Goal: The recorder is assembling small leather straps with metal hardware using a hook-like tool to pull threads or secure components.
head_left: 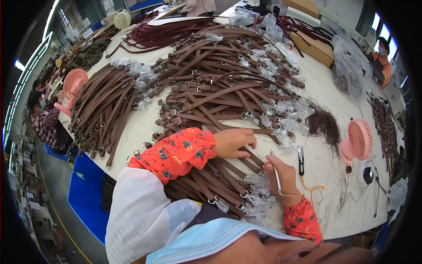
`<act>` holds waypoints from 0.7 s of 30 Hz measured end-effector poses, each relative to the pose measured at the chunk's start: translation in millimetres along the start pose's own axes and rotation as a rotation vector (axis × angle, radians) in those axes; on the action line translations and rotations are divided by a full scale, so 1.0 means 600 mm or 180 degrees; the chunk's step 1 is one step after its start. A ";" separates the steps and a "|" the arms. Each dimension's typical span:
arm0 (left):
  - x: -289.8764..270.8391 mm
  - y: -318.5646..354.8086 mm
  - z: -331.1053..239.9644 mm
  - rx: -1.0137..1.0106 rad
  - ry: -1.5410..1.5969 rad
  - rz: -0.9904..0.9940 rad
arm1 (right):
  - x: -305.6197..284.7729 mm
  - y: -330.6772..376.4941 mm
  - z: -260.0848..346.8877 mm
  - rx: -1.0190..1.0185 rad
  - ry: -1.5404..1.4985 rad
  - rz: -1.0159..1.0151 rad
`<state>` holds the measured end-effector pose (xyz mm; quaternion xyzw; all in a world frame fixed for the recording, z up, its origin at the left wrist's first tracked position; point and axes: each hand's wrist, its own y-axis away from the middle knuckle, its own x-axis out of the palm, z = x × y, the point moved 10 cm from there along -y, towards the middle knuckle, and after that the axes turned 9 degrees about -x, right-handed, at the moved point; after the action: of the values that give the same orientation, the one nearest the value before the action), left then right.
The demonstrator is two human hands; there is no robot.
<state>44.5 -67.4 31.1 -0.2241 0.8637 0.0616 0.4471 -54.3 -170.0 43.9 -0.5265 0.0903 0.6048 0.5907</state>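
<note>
Over a brown belt strap (251, 163), my left hand (234, 143) bends its fingers, with the thumb against the strap. My right hand (285, 179) is close by on the right, closed round a slim silver rod tool (276, 170) with a thin bent end; its fingertips meet the strap's end. Under and below my hands lies a bundle of brown belts (206, 187), some buckles wrapped in clear plastic (259, 202). Right of my right hand lies a pair of black-handled thread snips (301, 162) with a yellow cord.
A large heap of brown belts (211, 88) covers the table's middle; another pile (105, 99) lies left. Dark thread scraps (323, 122) and a pink fan (358, 140) are right; a second pink fan (74, 83) stands left. Boxes (313, 48) stand behind. People (381, 61) sit beyond.
</note>
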 end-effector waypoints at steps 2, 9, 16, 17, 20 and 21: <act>0.028 -0.002 -0.045 0.0529 -0.0091 -0.0072 | -0.003 0.001 -0.007 0.0144 -0.0139 -0.0001; 0.068 -0.002 -0.081 0.0830 -0.0949 -0.0149 | -0.006 0.024 -0.030 0.0785 -0.1676 -0.0605; 0.065 0.001 -0.070 0.0927 -0.0647 -0.0183 | 0.022 0.032 -0.070 0.1450 -0.3031 -0.0800; 0.056 -0.005 -0.065 0.0735 -0.0381 -0.0184 | 0.023 0.030 -0.073 0.1580 -0.3074 -0.0714; 0.041 -0.019 -0.046 0.0374 0.0223 -0.0169 | 0.025 0.033 -0.089 0.1675 -0.3010 -0.0698; 0.043 -0.018 -0.049 0.0386 0.0323 -0.0117 | 0.024 0.031 -0.085 0.1640 -0.3007 -0.0648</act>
<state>14.4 -94.7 28.8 -0.2153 0.8831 -0.0105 0.4166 -38.5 -203.9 2.0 -0.0420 -0.0911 0.6735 0.7324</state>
